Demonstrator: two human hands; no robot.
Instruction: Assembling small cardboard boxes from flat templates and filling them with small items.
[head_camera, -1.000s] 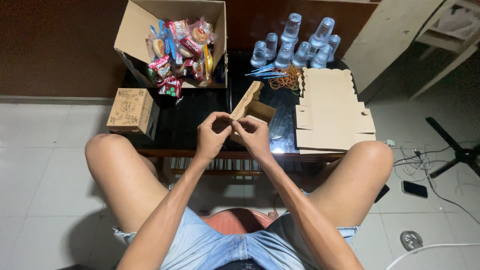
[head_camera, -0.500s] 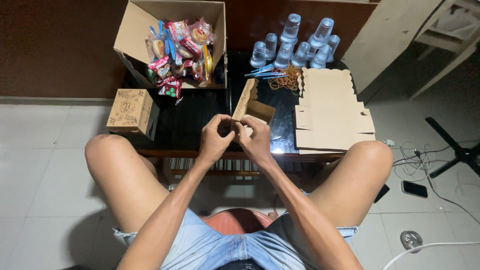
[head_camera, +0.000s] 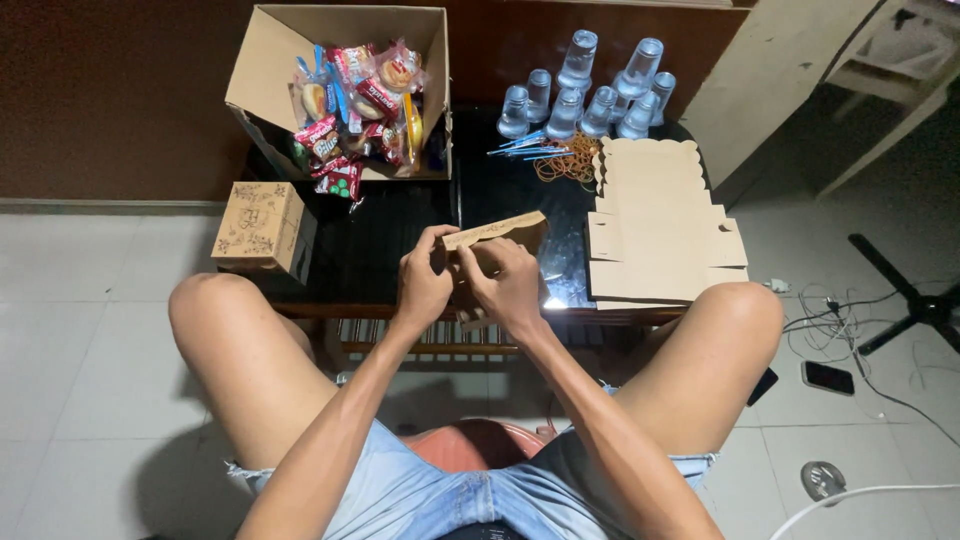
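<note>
Both my hands hold a small brown cardboard box (head_camera: 497, 232) that is half folded, just above the front edge of a low dark table (head_camera: 400, 250). My left hand (head_camera: 422, 285) pinches its left end with thumb and fingers. My right hand (head_camera: 508, 284) grips its underside and right part. The box's long printed side faces up and tilts slightly up to the right.
A stack of flat unfolded box blanks (head_camera: 655, 225) lies at the table's right. Clear plastic cups (head_camera: 585, 90), rubber bands (head_camera: 565, 165) and blue pens sit at the back. An open carton of wrapped snacks (head_camera: 350, 90) stands back left, a finished small box (head_camera: 262, 225) beside my left knee.
The box between my hands has turned: its lid flap, which stood up towards the back, now lies lower and nearly level. My hands stayed in the same place.
</note>
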